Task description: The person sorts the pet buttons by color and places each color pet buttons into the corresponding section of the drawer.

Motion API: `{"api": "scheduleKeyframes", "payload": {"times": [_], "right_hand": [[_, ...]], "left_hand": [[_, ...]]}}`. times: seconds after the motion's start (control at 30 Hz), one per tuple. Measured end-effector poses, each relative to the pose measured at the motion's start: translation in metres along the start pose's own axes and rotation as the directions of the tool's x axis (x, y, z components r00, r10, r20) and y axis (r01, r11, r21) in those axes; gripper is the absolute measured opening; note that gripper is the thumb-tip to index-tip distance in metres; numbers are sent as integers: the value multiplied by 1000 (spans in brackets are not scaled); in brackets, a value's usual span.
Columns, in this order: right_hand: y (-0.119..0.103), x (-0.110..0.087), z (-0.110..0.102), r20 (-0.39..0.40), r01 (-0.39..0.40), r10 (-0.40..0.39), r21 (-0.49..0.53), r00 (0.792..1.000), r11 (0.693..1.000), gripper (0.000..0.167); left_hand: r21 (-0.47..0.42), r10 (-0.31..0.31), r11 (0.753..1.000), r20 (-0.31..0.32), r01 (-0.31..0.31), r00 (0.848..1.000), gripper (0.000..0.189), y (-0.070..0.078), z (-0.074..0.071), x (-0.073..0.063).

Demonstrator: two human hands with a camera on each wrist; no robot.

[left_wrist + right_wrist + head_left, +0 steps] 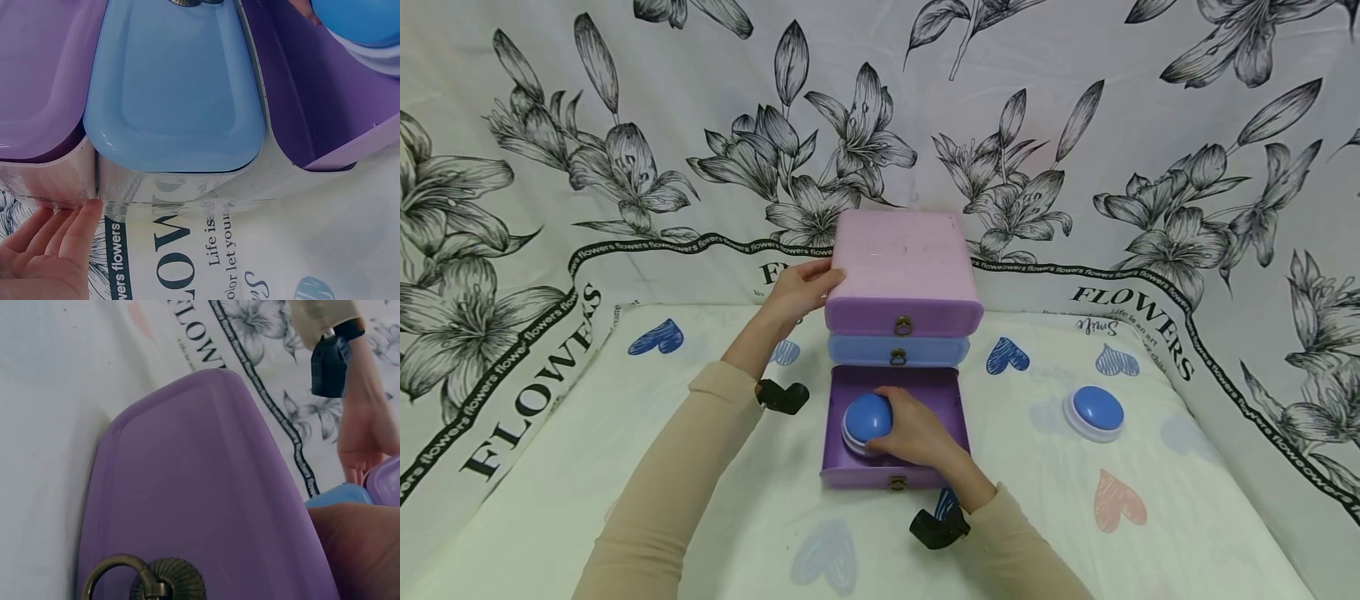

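A small drawer cabinet (902,254) with a pink top stands in the middle of the head view. Its bottom purple drawer (955,408) is pulled out, while the purple top drawer (857,315) and the blue middle drawer (850,350) are closed. Inside the open drawer is a round blue push button (867,418) on a white base. My right hand (917,429) grips this button, thumb at the near side and fingers over the far side. My left hand (801,292) rests against the cabinet's left side near the top, its fingers extended in the left wrist view.
A second blue push button (1097,410) with a white base lies on the heart-printed cloth (722,517) at the right. Behind the cabinet hangs a white curtain (730,75) with black flower prints. Each drawer front bears a brass ring pull (897,482).
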State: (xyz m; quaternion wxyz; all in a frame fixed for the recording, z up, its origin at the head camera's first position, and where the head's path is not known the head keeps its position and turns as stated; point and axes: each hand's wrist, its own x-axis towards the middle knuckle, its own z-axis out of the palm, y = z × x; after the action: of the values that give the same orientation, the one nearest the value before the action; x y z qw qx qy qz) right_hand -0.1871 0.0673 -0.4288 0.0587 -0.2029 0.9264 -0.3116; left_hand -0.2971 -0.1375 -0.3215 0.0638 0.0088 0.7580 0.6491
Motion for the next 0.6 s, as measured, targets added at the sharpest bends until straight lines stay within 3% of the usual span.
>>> {"api": "scheduleKeyframes", "payload": {"times": [0.6], "right_hand": [[-6, 11, 4, 72, -18, 18, -9, 997, 1000, 77]], "left_hand": [[-24, 6, 1000, 5, -5, 1000, 61, -1, -1, 0]]}}
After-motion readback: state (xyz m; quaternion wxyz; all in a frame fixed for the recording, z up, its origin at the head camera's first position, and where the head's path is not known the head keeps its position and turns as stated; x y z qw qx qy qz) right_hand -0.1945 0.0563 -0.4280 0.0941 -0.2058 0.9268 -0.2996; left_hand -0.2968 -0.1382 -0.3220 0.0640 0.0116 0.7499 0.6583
